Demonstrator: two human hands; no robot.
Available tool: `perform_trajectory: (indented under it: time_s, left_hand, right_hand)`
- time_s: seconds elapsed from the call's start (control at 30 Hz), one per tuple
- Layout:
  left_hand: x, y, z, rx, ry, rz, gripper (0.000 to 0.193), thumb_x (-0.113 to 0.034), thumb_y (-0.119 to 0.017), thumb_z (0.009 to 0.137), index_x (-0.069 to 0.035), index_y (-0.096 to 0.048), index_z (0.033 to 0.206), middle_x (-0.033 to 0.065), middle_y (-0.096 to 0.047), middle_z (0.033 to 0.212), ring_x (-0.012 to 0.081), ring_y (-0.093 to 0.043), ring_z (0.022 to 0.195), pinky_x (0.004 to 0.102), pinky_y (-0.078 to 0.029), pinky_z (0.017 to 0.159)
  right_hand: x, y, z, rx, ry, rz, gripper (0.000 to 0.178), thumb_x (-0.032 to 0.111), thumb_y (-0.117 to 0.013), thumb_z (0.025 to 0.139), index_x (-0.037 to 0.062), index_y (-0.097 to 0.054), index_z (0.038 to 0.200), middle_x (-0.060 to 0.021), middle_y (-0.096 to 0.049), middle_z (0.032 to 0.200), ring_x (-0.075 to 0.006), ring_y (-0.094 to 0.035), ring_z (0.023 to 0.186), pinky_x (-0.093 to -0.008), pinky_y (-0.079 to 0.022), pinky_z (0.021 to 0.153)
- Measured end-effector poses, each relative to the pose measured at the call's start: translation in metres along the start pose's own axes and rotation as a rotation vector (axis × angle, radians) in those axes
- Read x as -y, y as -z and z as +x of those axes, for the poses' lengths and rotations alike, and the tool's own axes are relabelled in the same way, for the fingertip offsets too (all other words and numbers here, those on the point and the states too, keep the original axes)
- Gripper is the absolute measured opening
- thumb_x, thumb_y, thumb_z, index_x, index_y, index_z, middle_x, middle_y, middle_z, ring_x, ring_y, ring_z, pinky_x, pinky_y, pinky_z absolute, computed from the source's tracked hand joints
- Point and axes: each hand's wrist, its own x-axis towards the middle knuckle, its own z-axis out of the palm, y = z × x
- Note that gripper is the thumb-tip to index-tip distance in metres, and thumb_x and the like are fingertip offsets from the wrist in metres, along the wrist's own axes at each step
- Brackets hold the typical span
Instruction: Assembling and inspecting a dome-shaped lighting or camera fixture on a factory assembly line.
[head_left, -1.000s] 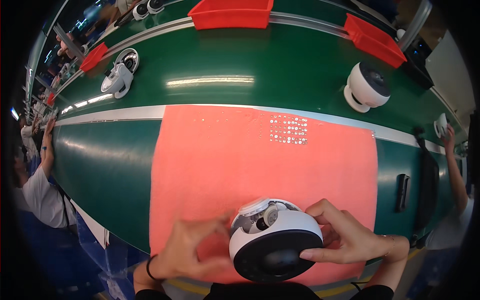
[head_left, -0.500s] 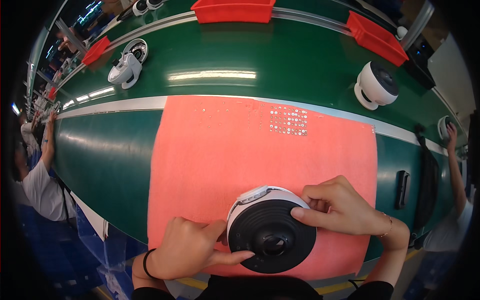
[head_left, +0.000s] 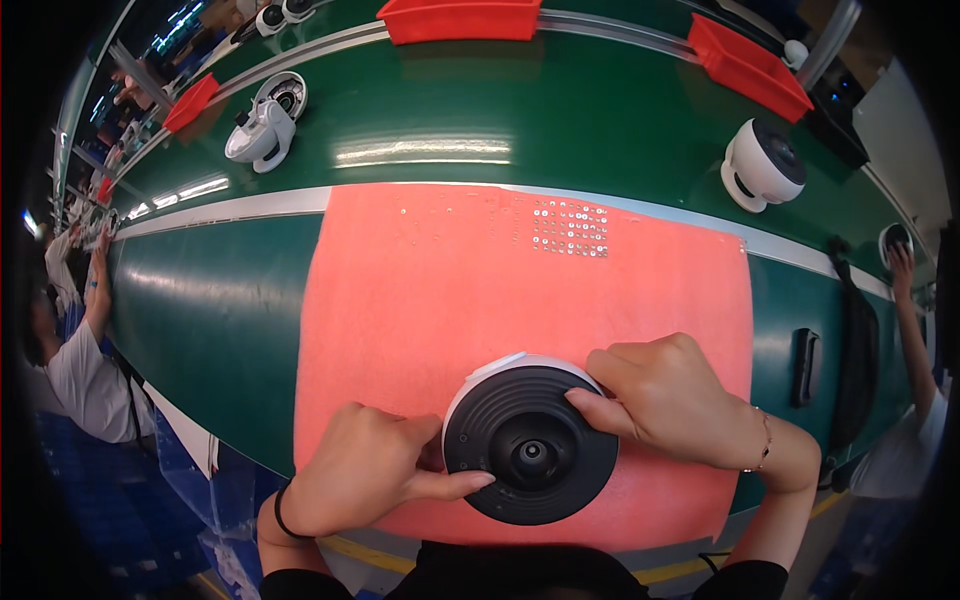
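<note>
Green bench (head_left: 200, 320) under everything, with a pink mat (head_left: 420, 310) spread across the middle of the frame. The round black-and-white device (head_left: 532, 453) was at lower centre, ringed black face turned up at me; couldn't tell if it touched the mat or was held just above it. I had it gripped from both sides, tbh: my left hand (head_left: 365, 470) had its thumb on the lower left of the face, fingers tucked behind the edge, and my right hand (head_left: 665, 400) was clamped on the upper right edge, thumb on top, fingers curled. Further up the mat sat a neat grid of tiny shiny metal pieces (head_left: 571, 229). To the right of the mat, a black oblong thing (head_left: 806, 367). Past that, a white unit with a black face (head_left: 765, 165) stood upper right, an opened-up white unit (head_left: 262, 135) upper left, and a red bin (head_left: 460, 20) at top centre.
</note>
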Motion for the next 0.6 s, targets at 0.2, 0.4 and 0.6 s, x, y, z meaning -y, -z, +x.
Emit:
perform_trajectory:
  time_s: [0.2,0.4,0.6]
  left_hand:
    - [0.002,0.003,-0.008,0.028,-0.011,0.012,0.050,-0.050,-0.071,0.071,-0.001,-0.061,0.066,0.0097,-0.055,0.048,0.0277,-0.057,0.044,0.0338,-0.045,0.045]
    - [0.011,0.015,-0.011,0.140,0.087,0.057,0.044,-0.044,-0.076,0.067,-0.002,-0.064,0.073,0.0083,-0.063,0.057,0.0245,-0.063,0.053,0.0298,-0.050,0.053]
    - [0.017,0.018,-0.016,0.067,0.005,0.046,0.052,-0.052,-0.070,0.071,-0.001,-0.060,0.066,0.0103,-0.052,0.046,0.0288,-0.055,0.043,0.0345,-0.044,0.045]
  right_hand:
    - [0.010,0.004,-0.001,0.045,-0.007,0.003,0.040,0.035,-0.057,0.086,0.0053,-0.051,0.060,-0.0069,-0.048,0.047,-0.0252,-0.051,0.039,-0.0353,-0.038,0.037]
    - [0.039,0.016,0.020,-0.120,0.141,-0.147,0.030,0.035,-0.066,0.078,0.0050,-0.062,0.082,-0.0087,-0.059,0.081,-0.0207,-0.058,0.068,-0.0308,-0.044,0.055]
    - [0.057,0.020,0.029,0.282,0.514,0.025,0.034,0.020,-0.060,0.073,-0.0015,-0.060,0.099,-0.0159,-0.059,0.106,-0.0277,-0.058,0.097,-0.0379,-0.048,0.081]
